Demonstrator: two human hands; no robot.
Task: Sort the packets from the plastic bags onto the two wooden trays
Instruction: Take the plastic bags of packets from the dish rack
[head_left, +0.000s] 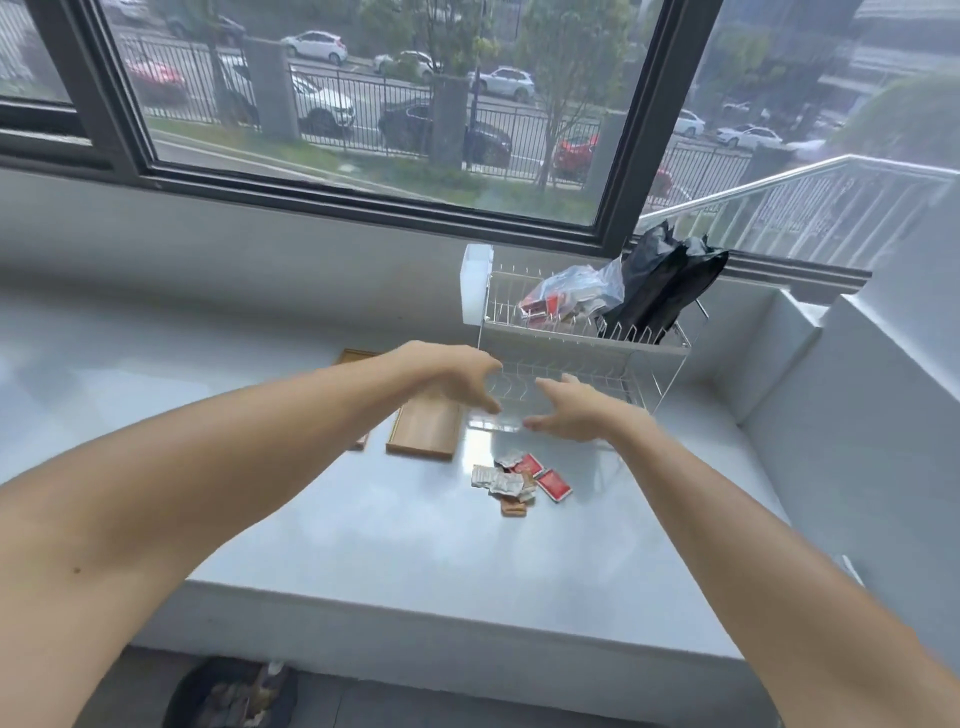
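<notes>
Grey counter: your left hand & right hand spread, poss. holding clear plastic above packets.

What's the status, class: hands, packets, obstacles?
Left hand and right hand open, empty. Packets loose on counter, wooden tray bare. Wire rack holds bags.

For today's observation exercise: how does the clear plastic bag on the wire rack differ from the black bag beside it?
The clear plastic bag lets you see red and white packets inside; the black bag hides whatever it holds. The clear bag lies slumped low on the wire rack; the black bag stands taller, its crumpled top rising above the clear bag. Both sit on the rack's top tier, side by side.
</notes>
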